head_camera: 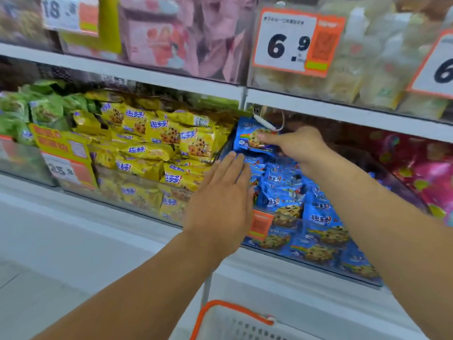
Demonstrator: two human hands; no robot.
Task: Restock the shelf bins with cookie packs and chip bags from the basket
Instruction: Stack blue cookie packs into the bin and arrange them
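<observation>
My right hand [296,147] reaches deep into the clear bin of blue cookie packs [316,214] and grips one blue cookie pack [250,138] at the top back of the pile. Flat and with fingers together, my left hand [220,204] presses against the left side of the blue pile, at the divider next to the yellow packs. The white basket with an orange rim [232,320] shows at the bottom edge; its contents are hidden.
A bin of yellow cookie packs [157,153] sits left of the blue one, green packs [36,111] further left. Pink bags [421,168] fill the bin at right. The upper shelf [147,74] with price tags [286,42] overhangs the bins.
</observation>
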